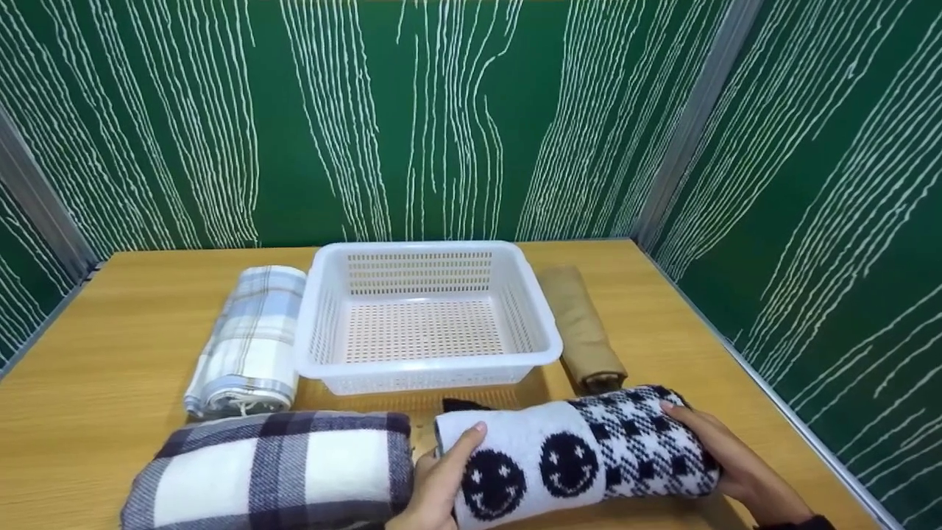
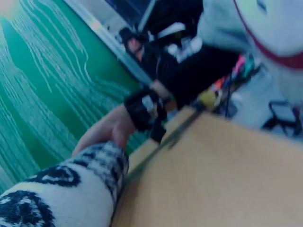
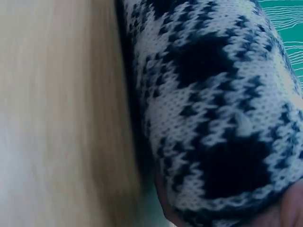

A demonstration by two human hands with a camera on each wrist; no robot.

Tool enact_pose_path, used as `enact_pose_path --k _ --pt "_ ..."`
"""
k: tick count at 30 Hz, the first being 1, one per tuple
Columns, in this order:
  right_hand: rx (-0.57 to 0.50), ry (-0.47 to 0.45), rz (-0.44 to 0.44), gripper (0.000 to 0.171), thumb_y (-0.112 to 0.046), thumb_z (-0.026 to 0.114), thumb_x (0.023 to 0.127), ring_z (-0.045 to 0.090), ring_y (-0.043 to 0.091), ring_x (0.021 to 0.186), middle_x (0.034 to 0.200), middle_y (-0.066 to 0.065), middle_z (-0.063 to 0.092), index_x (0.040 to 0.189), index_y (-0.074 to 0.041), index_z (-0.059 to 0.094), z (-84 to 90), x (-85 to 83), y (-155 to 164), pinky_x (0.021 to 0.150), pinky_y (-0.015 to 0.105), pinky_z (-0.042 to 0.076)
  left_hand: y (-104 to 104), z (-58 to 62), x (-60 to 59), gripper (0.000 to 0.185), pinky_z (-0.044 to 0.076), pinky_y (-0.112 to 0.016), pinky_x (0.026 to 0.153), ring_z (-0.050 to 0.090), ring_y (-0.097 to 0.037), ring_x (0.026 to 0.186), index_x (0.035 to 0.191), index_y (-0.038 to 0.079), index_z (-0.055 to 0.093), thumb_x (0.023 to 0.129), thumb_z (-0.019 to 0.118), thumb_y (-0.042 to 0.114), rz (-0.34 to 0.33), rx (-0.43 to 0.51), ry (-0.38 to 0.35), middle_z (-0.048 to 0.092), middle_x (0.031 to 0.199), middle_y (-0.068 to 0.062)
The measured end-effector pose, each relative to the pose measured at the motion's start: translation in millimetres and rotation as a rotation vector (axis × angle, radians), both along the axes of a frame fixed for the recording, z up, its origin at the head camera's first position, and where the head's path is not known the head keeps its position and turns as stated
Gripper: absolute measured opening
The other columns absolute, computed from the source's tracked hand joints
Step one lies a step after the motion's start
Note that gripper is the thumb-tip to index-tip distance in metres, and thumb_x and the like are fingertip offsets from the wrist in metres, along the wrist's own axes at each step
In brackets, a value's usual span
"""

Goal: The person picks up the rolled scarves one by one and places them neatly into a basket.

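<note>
A rolled knitted scarf [image 1: 533,430], white with black smiley faces at one end and a black-and-white check at the other, spans both hands at the table's front right. My left hand [image 1: 440,482] grips its smiley end, thumb on top. At the checked end, my right hand [image 1: 728,460] holds it with the thumb over the roll. The left wrist view shows the scarf [image 2: 80,194] with the right hand [image 2: 104,132] at its far end. Close up in the right wrist view, the knit [image 3: 203,109] hides most of the right fingers.
Behind the scarf stands a white plastic basket [image 1: 427,366]. A blue-and-white plaid roll [image 1: 257,331] lies left of it, a tan roll [image 1: 581,324] right. A grey-and-white checked roll [image 1: 280,464] lies beside my left hand. Green walls [image 1: 456,118] border the wooden table [image 1: 73,419].
</note>
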State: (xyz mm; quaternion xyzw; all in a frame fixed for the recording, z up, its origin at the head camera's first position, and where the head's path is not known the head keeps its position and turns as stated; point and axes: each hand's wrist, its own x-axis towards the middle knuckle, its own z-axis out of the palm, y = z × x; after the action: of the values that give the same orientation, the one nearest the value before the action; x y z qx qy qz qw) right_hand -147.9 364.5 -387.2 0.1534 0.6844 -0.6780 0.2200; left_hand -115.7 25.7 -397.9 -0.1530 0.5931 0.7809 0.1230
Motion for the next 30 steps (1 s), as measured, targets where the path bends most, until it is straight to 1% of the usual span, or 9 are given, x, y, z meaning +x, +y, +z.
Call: enact_pose_path --k 4,6,9,12,17,19,21,26,30 --pt "-0.076 0.028 0.037 0.077 -0.044 0.043 0.089 0.053 0.019 0.099 0.113 0.004 0.047 0.139 0.0 0.005 15.2 11.7 -3.7 0.091 0.036 0.04 -11.7 15.4 13.5 0.063 0.04 -0.043 0.086 0.053 -0.024 0.091 0.106 -0.001 0.055 0.069 0.067 0.049 -0.016 -0.059 0.005 0.057 0.102 -0.016" --pt "-0.117 0.055 0.06 0.064 -0.042 0.041 0.09 0.053 0.02 0.099 0.11 0.003 0.051 0.138 -0.006 0.018 25.9 17.5 -7.3 0.091 0.036 0.04 -21.1 27.3 18.4 0.068 0.039 -0.046 0.087 0.051 -0.026 0.095 0.11 -0.002 0.051 0.069 0.066 0.05 -0.043 -0.081 0.009 0.053 0.107 -0.018" --pt "-0.158 0.105 0.081 0.041 -0.041 0.037 0.092 0.055 0.021 0.098 0.106 0.002 0.055 0.124 -0.017 0.039 44.2 22.9 -14.7 0.089 0.037 0.041 -34.4 45.8 20.7 0.07 0.042 -0.047 0.084 0.051 -0.029 0.096 0.117 -0.004 0.043 0.073 0.064 0.048 -0.083 -0.01 0.047 0.051 0.11 -0.021" --pt "-0.162 0.174 0.074 0.027 -0.042 0.034 0.093 0.057 0.021 0.095 0.103 0.001 0.058 0.11 -0.024 0.046 62.6 22.6 -25.1 0.087 0.037 0.043 -44.6 66.8 15.9 0.069 0.044 -0.044 0.082 0.052 -0.028 0.095 0.118 -0.001 0.039 0.073 0.065 0.044 -0.068 0.048 0.081 0.051 0.109 -0.018" --pt "-0.104 0.317 -0.007 0.027 -0.041 0.036 0.092 0.059 0.017 0.087 0.096 -0.001 0.06 0.107 -0.023 0.049 89.6 9.9 -49.5 0.079 0.031 0.048 -62.0 103.4 -3.2 0.061 0.047 -0.043 0.078 0.055 -0.028 0.093 0.113 0.003 0.044 0.071 0.07 0.038 -0.005 0.123 0.12 0.053 0.108 -0.018" --pt "-0.097 0.346 -0.054 0.027 -0.042 0.041 0.09 0.059 0.014 0.084 0.093 -0.003 0.06 0.106 -0.022 0.049 99.8 1.2 -61.0 0.076 0.028 0.048 -70.3 115.6 -13.2 0.059 0.048 -0.045 0.074 0.056 -0.031 0.093 0.112 0.003 0.045 0.07 0.071 0.036 0.013 0.146 0.135 0.053 0.108 -0.019" --pt "-0.105 0.349 -0.081 0.031 -0.045 0.044 0.088 0.059 0.012 0.083 0.092 -0.004 0.058 0.108 -0.021 0.047 109.5 -9.4 -72.9 0.075 0.028 0.049 -79.2 126.8 -24.5 0.06 0.049 -0.045 0.072 0.055 -0.031 0.094 0.112 0.004 0.045 0.069 0.072 0.036 0.045 0.129 0.139 0.052 0.109 -0.019" --pt "-0.132 0.367 -0.127 0.04 -0.046 0.051 0.084 0.06 0.013 0.078 0.089 -0.001 0.057 0.111 -0.018 0.043 134.7 -45.7 -105.4 0.073 0.028 0.05 -105.0 149.2 -59.1 0.063 0.05 -0.043 0.069 0.051 -0.031 0.1 0.115 0.009 0.044 0.068 0.072 0.039 0.088 0.093 0.102 0.049 0.114 -0.014" --pt "-0.129 0.382 -0.146 0.046 -0.046 0.052 0.083 0.062 0.017 0.075 0.088 0.004 0.059 0.112 -0.011 0.045 151.3 -77.3 -124.4 0.073 0.031 0.05 -122.2 160.0 -89.9 0.062 0.048 -0.043 0.074 0.051 -0.029 0.101 0.113 0.011 0.048 0.066 0.074 0.042 0.105 0.092 0.089 0.05 0.116 -0.012"
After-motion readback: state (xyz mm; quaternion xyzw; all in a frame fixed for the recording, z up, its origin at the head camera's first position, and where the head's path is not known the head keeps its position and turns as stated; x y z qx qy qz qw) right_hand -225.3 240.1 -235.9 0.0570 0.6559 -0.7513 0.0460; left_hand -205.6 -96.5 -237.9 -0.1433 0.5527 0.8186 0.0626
